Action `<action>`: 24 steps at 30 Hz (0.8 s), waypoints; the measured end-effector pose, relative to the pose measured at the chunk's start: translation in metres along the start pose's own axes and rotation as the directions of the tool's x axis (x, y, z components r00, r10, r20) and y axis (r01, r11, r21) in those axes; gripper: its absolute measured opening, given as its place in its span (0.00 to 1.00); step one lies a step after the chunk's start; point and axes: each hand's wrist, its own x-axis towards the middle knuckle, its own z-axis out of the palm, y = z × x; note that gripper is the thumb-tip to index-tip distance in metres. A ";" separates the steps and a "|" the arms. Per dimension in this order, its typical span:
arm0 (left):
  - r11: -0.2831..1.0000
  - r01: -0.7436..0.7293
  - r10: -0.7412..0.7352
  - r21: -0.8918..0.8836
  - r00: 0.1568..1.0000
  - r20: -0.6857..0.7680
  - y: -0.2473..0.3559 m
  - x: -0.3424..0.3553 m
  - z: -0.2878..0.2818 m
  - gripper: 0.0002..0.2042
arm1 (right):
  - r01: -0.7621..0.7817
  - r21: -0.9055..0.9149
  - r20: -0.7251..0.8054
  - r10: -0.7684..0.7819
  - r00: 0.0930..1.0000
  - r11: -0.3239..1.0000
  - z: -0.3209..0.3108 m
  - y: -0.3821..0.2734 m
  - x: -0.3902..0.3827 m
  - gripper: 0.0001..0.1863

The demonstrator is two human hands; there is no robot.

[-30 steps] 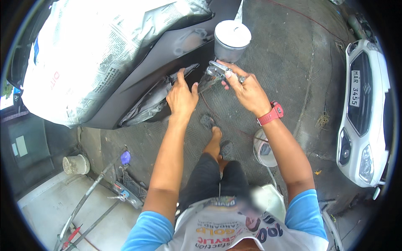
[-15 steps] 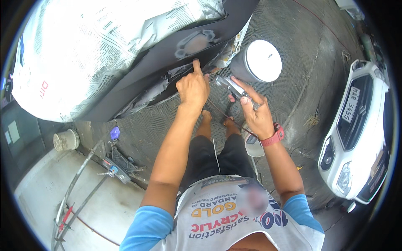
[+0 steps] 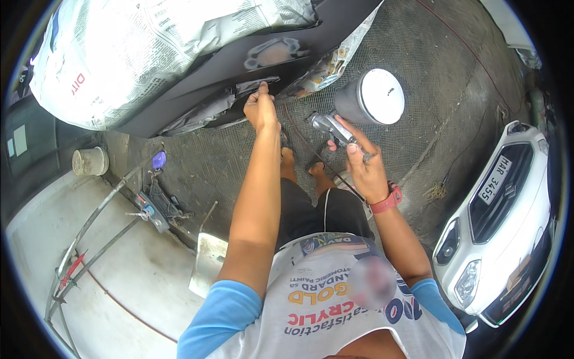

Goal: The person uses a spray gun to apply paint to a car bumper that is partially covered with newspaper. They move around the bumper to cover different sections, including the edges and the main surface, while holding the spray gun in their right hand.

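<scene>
My left hand [image 3: 260, 112] reaches to the lower edge of a dark grey vehicle panel [image 3: 188, 90]. Its fingers are curled together at a loose strip of masking sheet [image 3: 257, 85]; whether they pinch it is hidden. A pale sanded-looking patch [image 3: 274, 54] marks the panel just above. Newspaper [image 3: 161, 51] covers the bodywork to the left. In my right hand [image 3: 367, 173], above a red wristband, is a metal spray gun [image 3: 330, 128], tilted with its head toward the left. A dark hose [image 3: 305, 142] runs close below the gun.
A grey bucket with a white lid [image 3: 381, 96] stands beyond the spray gun. At the right is a white car [image 3: 493, 224]. Metal poles [image 3: 95, 209] and a stained small bucket [image 3: 91, 161] lie left, near a large whitish panel [image 3: 131, 269]. A reddish hose [image 3: 469, 51] crosses the floor.
My left hand has drawn slightly down and left, its pointing index finger now curled in at the masking strip. The right hand still holds the spray gun, and the view has shifted.
</scene>
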 end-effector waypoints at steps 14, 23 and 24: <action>0.995 -0.104 0.100 0.012 0.917 -0.387 0.008 -0.011 0.062 0.20 | 0.010 -0.032 -0.054 -0.012 0.998 0.999 -0.041 0.007 -0.020 0.31; 0.988 -0.144 0.111 -0.050 0.906 -0.408 0.005 -0.018 0.079 0.20 | -0.022 0.029 -0.145 0.026 0.989 0.999 -0.042 0.018 -0.013 0.30; 0.985 -0.155 0.113 -0.074 0.909 -0.402 0.003 -0.019 0.079 0.20 | -0.024 0.028 -0.151 0.028 0.988 0.999 -0.039 0.019 -0.011 0.30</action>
